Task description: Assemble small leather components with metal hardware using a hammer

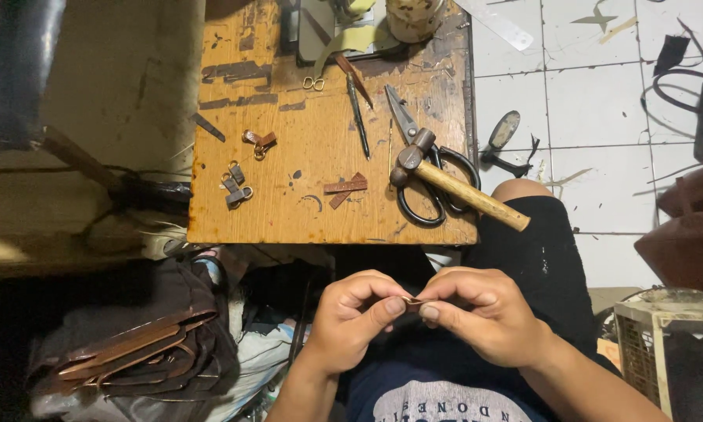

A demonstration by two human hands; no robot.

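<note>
Head view: left hand (357, 312) and right hand (476, 312) both pinch small brown leather strip (412, 302) between fingertips, over lap. Hammer (453, 184) lies across scissors (430, 168) on wooden table (305, 211).

A small brown leather strip (412, 302) is pinched between the fingertips of the left hand (357, 312) and the right hand (480, 311). Only a short, thin piece of it shows in the gap between the thumbs and forefingers; the rest is hidden by the fingers. It lies roughly level, running from one hand to the other, and looks folded at its middle, though it is too small to tell for certain.
</note>
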